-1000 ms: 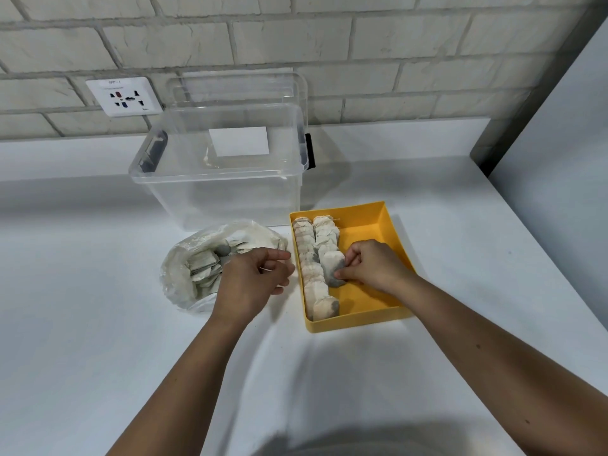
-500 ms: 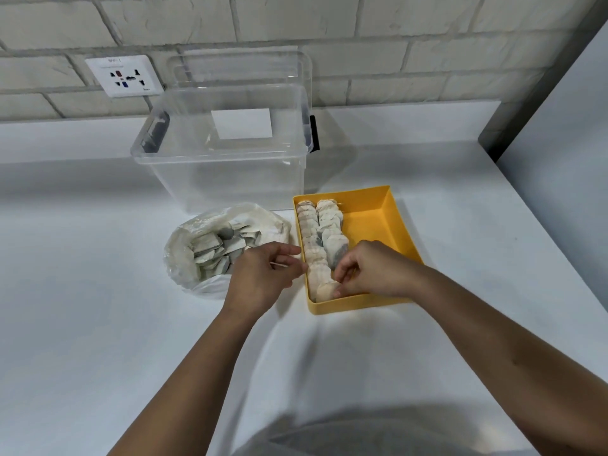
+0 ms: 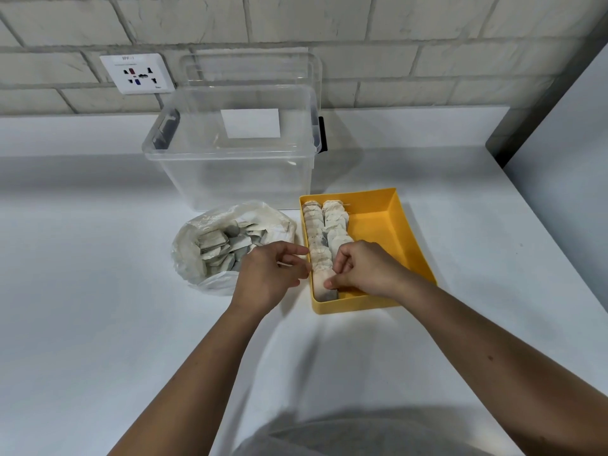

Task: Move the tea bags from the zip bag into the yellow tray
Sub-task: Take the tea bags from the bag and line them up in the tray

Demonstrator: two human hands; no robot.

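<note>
While many small pale paper tea bags (image 3: pixel 218 250) lie heaped in the crumpled clear plastic zip bag (image 3: pixel 187 258), we see a good share already packed in the rectangular yellow plastic tray (image 3: pixel 404 245) just to its right. Those stand in two tight rows along the tray's left wall: the left row (image 3: pixel 314 232) runs nearly the full length, while the second row (image 3: pixel 337 225) beside it reaches only about halfway. What shows of the tray's right half is bare yellow floor. We judge the task to be roughly at its middle, with the second row to finish and more rows to fill.

Our right hand (image 3: pixel 365 271), fingers curled, pinches a tea bag (image 3: pixel 318 284) at the near end of the left row. Our left hand (image 3: pixel 266 278) hovers between zip bag and tray, fingers loosely curled; we cannot tell whether it holds anything.

All rests on a white desk (image 3: pixel 98 291). Behind stand a clear plastic storage box (image 3: pixel 230 172), a white wall socket (image 3: pixel 136 74) and a pale brick wall (image 3: pixel 427 34).
</note>
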